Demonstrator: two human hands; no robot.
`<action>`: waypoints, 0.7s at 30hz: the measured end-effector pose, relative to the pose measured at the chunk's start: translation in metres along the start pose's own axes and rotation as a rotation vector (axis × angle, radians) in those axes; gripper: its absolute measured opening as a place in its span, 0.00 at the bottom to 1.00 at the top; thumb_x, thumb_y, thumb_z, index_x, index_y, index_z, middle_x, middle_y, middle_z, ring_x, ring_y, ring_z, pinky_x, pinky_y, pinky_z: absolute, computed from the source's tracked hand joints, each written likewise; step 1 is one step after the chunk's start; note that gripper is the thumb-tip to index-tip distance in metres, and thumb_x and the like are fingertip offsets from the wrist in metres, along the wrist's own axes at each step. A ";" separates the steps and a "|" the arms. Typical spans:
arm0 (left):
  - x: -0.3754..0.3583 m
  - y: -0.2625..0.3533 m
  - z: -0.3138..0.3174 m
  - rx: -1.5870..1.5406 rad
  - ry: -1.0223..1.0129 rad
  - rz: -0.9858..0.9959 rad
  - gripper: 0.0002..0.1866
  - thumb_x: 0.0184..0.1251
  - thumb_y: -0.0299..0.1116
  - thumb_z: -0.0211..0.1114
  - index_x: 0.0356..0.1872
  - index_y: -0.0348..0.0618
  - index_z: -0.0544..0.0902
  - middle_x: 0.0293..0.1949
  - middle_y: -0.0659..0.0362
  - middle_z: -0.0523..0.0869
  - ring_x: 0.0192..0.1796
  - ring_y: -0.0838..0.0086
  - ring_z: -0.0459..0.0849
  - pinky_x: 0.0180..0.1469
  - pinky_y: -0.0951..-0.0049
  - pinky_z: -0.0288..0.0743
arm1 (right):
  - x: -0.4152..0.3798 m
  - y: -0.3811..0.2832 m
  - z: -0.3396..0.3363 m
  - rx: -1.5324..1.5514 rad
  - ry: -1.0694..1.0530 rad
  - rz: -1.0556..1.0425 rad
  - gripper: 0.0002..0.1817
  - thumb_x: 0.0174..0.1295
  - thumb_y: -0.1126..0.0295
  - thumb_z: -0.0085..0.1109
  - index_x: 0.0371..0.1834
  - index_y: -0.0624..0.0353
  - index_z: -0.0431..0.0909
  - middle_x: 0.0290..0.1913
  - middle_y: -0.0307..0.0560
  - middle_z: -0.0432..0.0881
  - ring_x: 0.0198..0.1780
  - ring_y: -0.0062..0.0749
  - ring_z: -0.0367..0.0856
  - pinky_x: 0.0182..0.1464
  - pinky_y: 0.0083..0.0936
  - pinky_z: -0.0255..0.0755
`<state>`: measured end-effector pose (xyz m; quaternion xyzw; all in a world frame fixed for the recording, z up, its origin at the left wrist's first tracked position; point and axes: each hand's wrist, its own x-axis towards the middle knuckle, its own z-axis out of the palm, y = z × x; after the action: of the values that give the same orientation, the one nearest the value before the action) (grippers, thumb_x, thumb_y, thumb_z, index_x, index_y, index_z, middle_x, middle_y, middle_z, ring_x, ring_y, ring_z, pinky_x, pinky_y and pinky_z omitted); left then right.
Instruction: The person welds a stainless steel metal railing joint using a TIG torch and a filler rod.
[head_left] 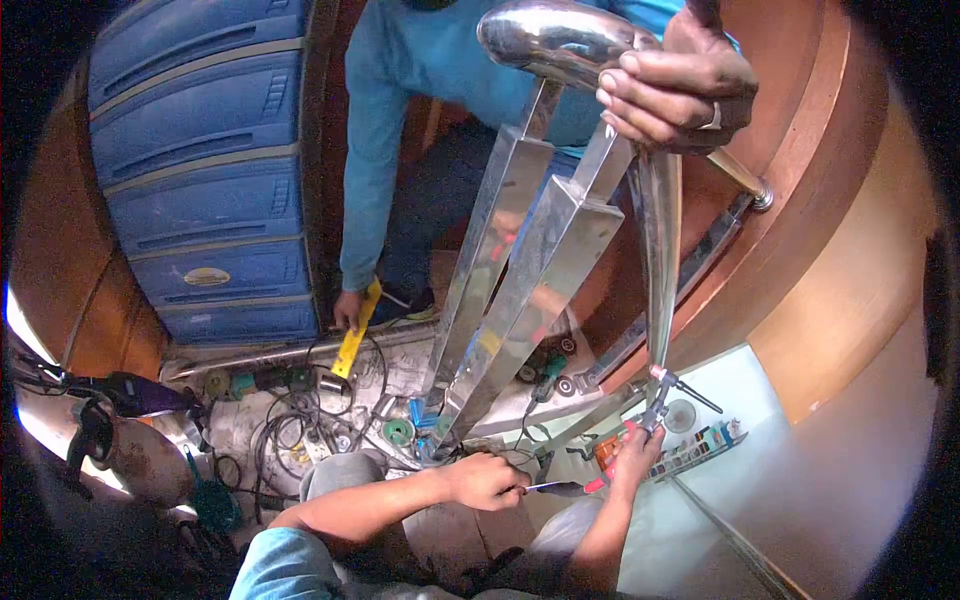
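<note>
My left hand [488, 482] is closed in a fist low in the middle; a thin pale strip reaches from its fingers towards a red-and-black handle piece [598, 484] by my right wrist. I cannot tell what the fist grips. My right hand [636, 458] is wrapped round a welding torch [656, 410] with a pinkish nozzle and a long black cap. The torch head stands close to the lower end of a shiny metal tube [660, 250]. Left of it, two square steel posts [545, 285] slant up to a rounded polished handrail [560, 40].
A co-worker's hand [680, 90] holds the handrail; their other hand [347, 310] grips a yellow bar [356, 335]. Black cables [270, 435], grinding discs and tools litter the floor. Blue panels [205, 200] stand at left. A curved wooden wall [800, 220] and a small rack [700, 452] lie right.
</note>
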<state>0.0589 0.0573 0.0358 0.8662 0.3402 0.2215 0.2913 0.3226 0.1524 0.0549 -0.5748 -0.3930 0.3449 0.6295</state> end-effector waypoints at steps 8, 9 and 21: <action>0.001 0.004 -0.001 0.173 -0.193 -0.106 0.12 0.60 0.37 0.58 0.42 0.47 0.82 0.32 0.46 0.86 0.39 0.47 0.85 0.41 0.47 0.79 | 0.009 0.014 -0.009 -0.010 -0.012 -0.075 0.09 0.66 0.70 0.43 0.47 0.59 0.67 0.27 0.40 0.70 0.14 0.21 0.63 0.12 0.24 0.58; 0.000 0.001 0.002 0.181 -0.198 -0.107 0.12 0.60 0.37 0.58 0.42 0.47 0.83 0.32 0.45 0.86 0.39 0.47 0.85 0.41 0.48 0.79 | 0.010 0.017 -0.009 -0.021 -0.006 -0.106 0.09 0.66 0.70 0.43 0.47 0.59 0.67 0.27 0.40 0.71 0.14 0.21 0.64 0.12 0.24 0.59; 0.003 -0.019 0.012 0.208 -0.240 -0.088 0.12 0.59 0.37 0.61 0.42 0.50 0.84 0.35 0.47 0.87 0.42 0.47 0.85 0.44 0.48 0.79 | 0.008 0.036 -0.010 -0.062 -0.072 -0.067 0.10 0.66 0.73 0.45 0.48 0.59 0.67 0.27 0.42 0.70 0.13 0.23 0.64 0.11 0.25 0.60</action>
<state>0.0595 0.0671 0.0147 0.8962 0.3615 0.0673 0.2481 0.3354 0.1584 0.0199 -0.5679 -0.4450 0.3319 0.6077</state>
